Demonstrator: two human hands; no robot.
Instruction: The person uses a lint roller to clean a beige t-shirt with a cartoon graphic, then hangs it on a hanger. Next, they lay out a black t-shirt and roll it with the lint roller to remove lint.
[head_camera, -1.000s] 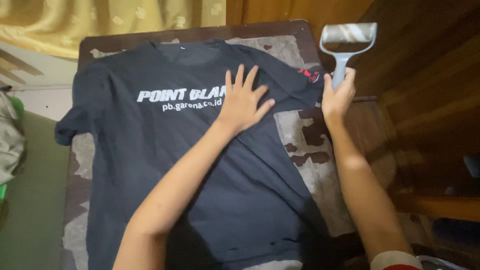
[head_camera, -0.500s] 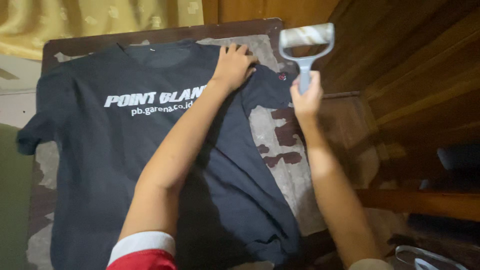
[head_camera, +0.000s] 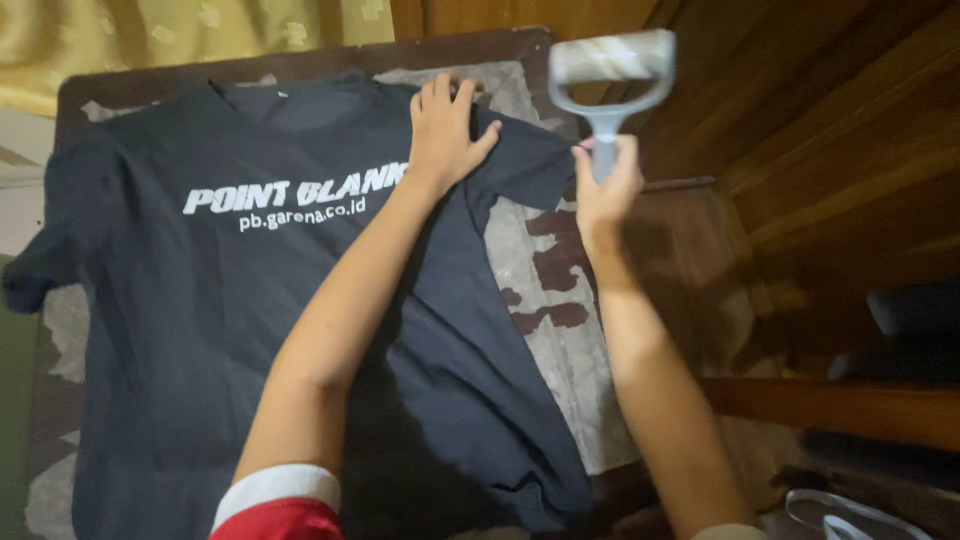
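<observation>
A dark T-shirt (head_camera: 250, 330) lies spread flat on a worn table (head_camera: 560, 330), its collar toward the far edge and its hem toward the near edge, so its long axis runs away from the person. The left hand (head_camera: 445, 130) rests open on the shirt's shoulder near the table's far right corner, fingers spread and palm down, pinning the cloth and gripping nothing.

The right hand (head_camera: 605, 190) is closed around the handle of a grey lint roller (head_camera: 612, 70), held upright with the roller head up in the air (the head is blurred) and its drum lying crosswise, roughly parallel to the table's far edge. This hand hangs at the table's right edge, just beside the tip of the shirt's sleeve (head_camera: 535, 165); whether a finger brushes the sleeve I cannot tell.

The relation that counts: the shirt lies to the left of and below the roller, the sleeve being its nearest part, and the roller is clear of the cloth. The right hand is the nearer one to that sleeve; the left sits just beyond it, at the shoulder. A yellow curtain (head_camera: 150, 40) hangs past the far edge.
</observation>
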